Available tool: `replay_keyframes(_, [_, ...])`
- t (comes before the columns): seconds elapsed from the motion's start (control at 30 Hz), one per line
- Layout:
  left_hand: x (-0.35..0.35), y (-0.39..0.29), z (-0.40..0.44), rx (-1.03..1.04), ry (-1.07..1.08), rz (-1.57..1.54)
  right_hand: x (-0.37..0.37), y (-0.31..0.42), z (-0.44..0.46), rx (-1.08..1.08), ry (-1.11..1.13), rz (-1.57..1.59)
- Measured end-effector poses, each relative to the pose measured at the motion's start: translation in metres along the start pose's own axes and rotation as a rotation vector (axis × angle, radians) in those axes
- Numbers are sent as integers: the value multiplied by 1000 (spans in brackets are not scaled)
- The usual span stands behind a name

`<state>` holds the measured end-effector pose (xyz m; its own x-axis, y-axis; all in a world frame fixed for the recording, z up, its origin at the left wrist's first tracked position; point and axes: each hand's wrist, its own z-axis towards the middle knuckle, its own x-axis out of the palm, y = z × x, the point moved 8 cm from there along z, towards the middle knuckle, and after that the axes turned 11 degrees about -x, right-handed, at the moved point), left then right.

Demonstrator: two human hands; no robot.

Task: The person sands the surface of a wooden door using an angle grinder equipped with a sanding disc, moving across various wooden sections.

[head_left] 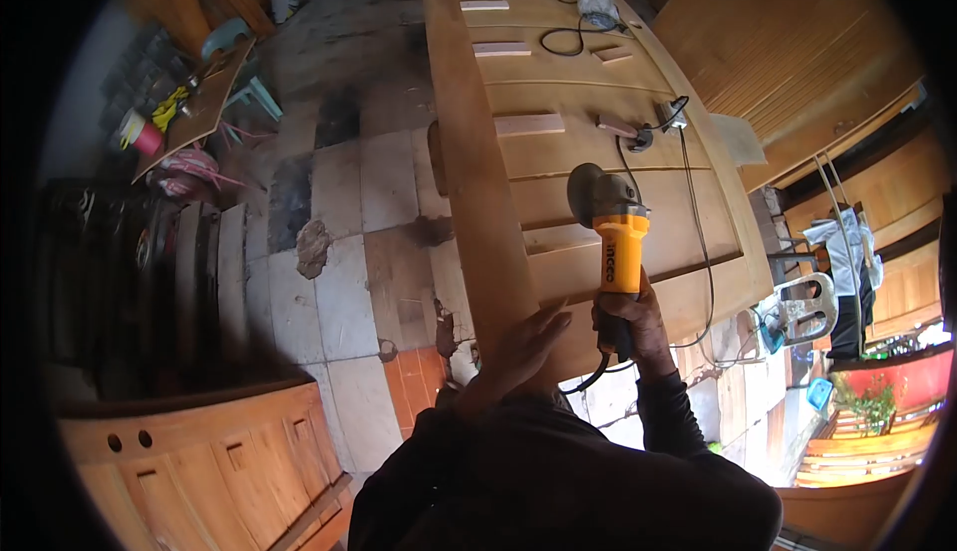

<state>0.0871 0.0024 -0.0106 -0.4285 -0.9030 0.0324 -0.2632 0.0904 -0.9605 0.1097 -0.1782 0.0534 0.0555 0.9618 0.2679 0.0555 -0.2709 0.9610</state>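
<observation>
My right hand (640,324) is wrapped round the rear handle of a yellow and black angle grinder (620,252). The tool is held up over a wooden door panel (588,187), its dark disc (583,195) facing left. A black cord hangs from its back end. My left hand (523,352) is open, fingers stretched out near the panel's close edge, left of the grinder. Whether it touches the wood I cannot tell. Short wooden strips (528,125) lie along the panel's left side. A power strip (675,115) with cords rests near its right edge.
At left stands a small table (204,118) with yellow gloves (169,108) and a pink container (142,136). A carved wooden door (204,466) lies lower left. The tiled floor (344,282) is broken in spots. A plastic chair (805,310) stands right.
</observation>
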Motion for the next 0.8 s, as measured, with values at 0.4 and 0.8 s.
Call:
replay_keyframes(0.4, [-46,-32,58,-152,354,-174,103,-6,-3,20,-169,-266])
replay_keyframes(0.8, [-75,-33,41,-229,541,-154,156,-23,-24,-35,-251,-386])
